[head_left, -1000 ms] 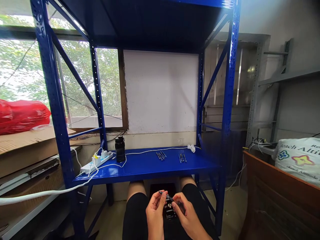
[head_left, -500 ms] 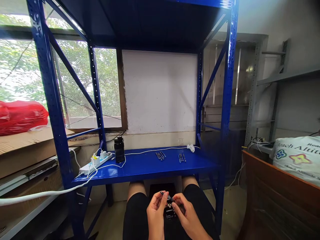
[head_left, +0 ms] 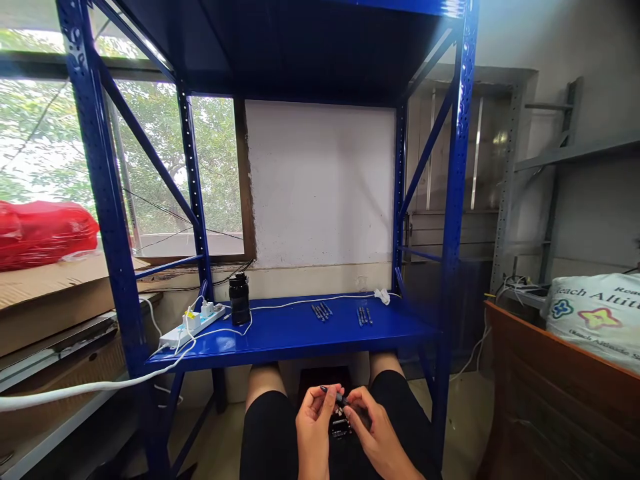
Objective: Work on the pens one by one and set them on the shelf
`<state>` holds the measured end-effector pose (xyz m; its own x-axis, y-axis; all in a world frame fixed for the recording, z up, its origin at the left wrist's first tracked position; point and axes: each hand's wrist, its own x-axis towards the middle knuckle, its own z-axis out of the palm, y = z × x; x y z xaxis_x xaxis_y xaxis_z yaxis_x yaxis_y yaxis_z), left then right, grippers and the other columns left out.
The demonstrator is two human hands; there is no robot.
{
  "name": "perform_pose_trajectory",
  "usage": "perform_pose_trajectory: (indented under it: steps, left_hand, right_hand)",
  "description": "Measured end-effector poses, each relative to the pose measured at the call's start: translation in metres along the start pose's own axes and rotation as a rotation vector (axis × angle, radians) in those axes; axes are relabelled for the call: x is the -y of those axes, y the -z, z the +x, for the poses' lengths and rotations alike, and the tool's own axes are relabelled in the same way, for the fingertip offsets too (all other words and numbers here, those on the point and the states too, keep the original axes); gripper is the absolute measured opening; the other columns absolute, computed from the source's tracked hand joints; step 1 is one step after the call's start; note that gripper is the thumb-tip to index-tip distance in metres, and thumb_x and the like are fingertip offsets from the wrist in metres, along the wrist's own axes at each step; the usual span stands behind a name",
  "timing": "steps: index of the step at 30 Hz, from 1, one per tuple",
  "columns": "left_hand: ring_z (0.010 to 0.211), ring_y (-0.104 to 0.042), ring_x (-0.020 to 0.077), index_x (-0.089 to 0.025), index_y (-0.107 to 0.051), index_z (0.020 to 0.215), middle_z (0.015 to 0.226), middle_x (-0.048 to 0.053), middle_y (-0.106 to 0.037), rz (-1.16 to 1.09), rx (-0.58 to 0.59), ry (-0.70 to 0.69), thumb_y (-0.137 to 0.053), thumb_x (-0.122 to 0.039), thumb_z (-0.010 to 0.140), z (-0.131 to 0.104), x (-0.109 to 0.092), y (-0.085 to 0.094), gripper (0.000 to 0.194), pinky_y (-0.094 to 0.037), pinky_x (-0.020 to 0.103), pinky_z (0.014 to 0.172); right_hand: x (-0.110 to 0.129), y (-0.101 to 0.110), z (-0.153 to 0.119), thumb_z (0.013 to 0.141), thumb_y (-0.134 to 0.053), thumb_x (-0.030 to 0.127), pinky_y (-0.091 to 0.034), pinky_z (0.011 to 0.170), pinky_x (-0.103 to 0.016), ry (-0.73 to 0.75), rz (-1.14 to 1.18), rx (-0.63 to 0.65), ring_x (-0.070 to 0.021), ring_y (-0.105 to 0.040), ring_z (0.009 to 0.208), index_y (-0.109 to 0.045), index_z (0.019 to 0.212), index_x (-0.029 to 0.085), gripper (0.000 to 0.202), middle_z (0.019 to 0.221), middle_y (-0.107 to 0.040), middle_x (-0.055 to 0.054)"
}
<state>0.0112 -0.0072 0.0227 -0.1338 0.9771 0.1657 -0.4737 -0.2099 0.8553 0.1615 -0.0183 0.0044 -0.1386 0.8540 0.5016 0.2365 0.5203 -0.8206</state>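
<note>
Above my lap, a dark pen (head_left: 341,399) is pinched in both hands. My left hand (head_left: 316,427) has thumb and fingers closed around one end, whose dark tip pokes out to the left. The other end sits between the thumb and fingertips of my right hand (head_left: 373,427). Fingers hide parts of the pen. Below and between the hands is a dark item with white print (head_left: 341,428), partly covered. On the blue shelf (head_left: 280,340) ahead lie two groups of similar dark pens, a left group (head_left: 321,312) and a right group (head_left: 365,317).
A black bottle (head_left: 239,300) stands on the shelf beside a white power strip (head_left: 190,328) with plugs and cables. A white cable runs along the back to a white bundle (head_left: 382,297). Blue uprights (head_left: 453,220) frame the shelf. A brown chair back (head_left: 560,393) stands at right.
My legs have spread slightly apart. Both hands keep hold of the pen, nearly in the same place. The pens on the shelf have not moved.
</note>
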Motion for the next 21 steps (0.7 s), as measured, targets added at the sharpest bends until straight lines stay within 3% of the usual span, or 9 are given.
perform_pose_trajectory:
  steps: [4, 9, 13, 21]
  left_hand:
    - [0.095, -0.08, 0.0314, -0.016, -0.077, 0.092, 0.101, 0.017, -0.084, -0.055, 0.011, 0.045, -0.097, -0.054, 0.069, 0.002, 0.005, 0.002, 0.049, -0.063, 0.036, 0.083]
    - [0.107, -0.079, 0.0353, -0.016, -0.08, 0.114, 0.11, 0.02, -0.083, -0.08, 0.061, 0.07, -0.101, -0.05, 0.064, 0.004, 0.007, 0.003, 0.064, -0.063, 0.039, 0.092]
    - [0.112, -0.078, 0.0368, -0.016, -0.084, 0.109, 0.11, 0.019, -0.083, -0.066, 0.044, 0.054, -0.101, -0.051, 0.062, 0.005, 0.007, 0.004, 0.061, -0.062, 0.041, 0.099]
    - [0.107, -0.078, 0.0337, -0.016, -0.081, 0.101, 0.107, 0.016, -0.083, 0.017, -0.055, -0.044, -0.099, -0.052, 0.067, 0.008, 0.01, 0.007, 0.052, -0.062, 0.038, 0.094]
  right_hand:
    - [0.009, 0.0, 0.003, 0.111, -0.049, 0.053, -0.056, 0.09, -0.033, 0.039, -0.005, 0.019, -0.0243, -0.071, 0.097, -0.072, 0.119, 0.023, 0.039, 0.107, -0.076, -0.008]
    - [0.001, -0.002, 0.006, 0.112, -0.046, 0.054, -0.056, 0.082, -0.032, 0.073, -0.031, -0.029, -0.0229, -0.069, 0.087, -0.075, 0.112, 0.021, 0.044, 0.101, -0.076, -0.008]
    - [-0.006, -0.002, 0.007, 0.11, -0.05, 0.053, -0.054, 0.083, -0.031, 0.076, -0.058, -0.045, -0.0231, -0.069, 0.088, -0.073, 0.105, 0.022, 0.039, 0.098, -0.074, -0.007]
    - [-0.015, -0.002, 0.004, 0.107, -0.058, 0.052, -0.054, 0.082, -0.031, 0.039, -0.056, -0.088, -0.022, -0.067, 0.088, -0.063, 0.101, 0.022, 0.031, 0.097, -0.068, -0.005]
